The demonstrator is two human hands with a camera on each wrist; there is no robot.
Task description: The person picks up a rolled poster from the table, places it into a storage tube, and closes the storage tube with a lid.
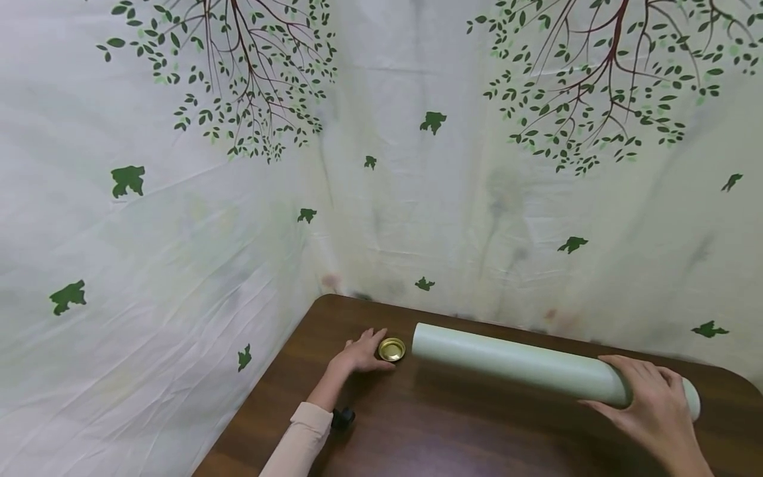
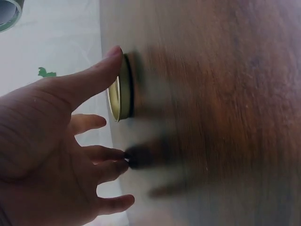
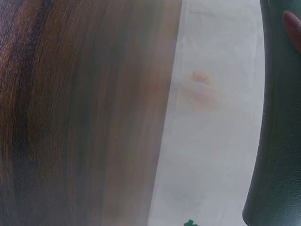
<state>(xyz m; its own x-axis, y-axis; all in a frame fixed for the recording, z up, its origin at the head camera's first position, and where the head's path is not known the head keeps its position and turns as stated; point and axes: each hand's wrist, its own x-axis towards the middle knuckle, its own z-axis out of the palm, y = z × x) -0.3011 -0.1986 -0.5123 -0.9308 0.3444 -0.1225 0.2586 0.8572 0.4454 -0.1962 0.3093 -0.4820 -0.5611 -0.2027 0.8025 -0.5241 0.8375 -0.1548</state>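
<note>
A long pale green tube (image 1: 512, 361) lies across my right hand's grip in the head view, raised over the brown table. My right hand (image 1: 652, 404) holds it near its right end, thumb on the near side and fingers over the top. In the right wrist view the tube (image 3: 277, 141) looks dark, with one fingertip (image 3: 294, 28) on it. Beside the tube's left end, a shallow gold lid (image 1: 391, 350) sits hollow side up on the table. My left hand (image 2: 61, 141) is around its left side, fingers spread and thumb (image 2: 101, 70) overlapping the lid's rim in the left wrist view.
The dark brown wooden table (image 1: 441, 424) has rounded back corners. Pale cloth (image 1: 453, 218) printed with branches and green leaves hangs behind it and along the left side. A black wrist device (image 1: 343, 419) shows at the left sleeve (image 1: 304, 430).
</note>
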